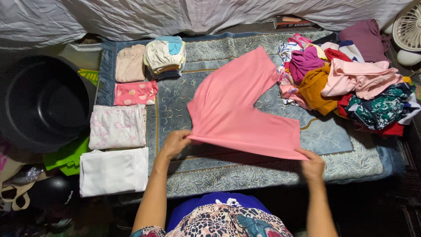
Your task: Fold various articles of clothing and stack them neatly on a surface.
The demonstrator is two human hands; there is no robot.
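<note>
The left hand (pixel 174 142) and right hand (pixel 312 164) each pinched a corner of the pink pants (pixel 232 109) above the rug (pixel 280 171).

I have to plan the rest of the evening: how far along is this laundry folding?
Done: five folded stacks lie on the rug's left side. In hand: the left hand and right hand hold pink trousers spread out. Left: the unfolded clothes heap on the right.

Layout: garment (pixel 239 109) at frame centre on the rug (pixel 351 162), its near edge between the left hand (pixel 174 142) and right hand (pixel 312 166). Folded stacks (pixel 118 127) line the rug's left edge; tub (pixel 41 103) further left. Unfolded pile (pixel 351 83) upper right; fan (pixel 408 30) in the corner.
</note>
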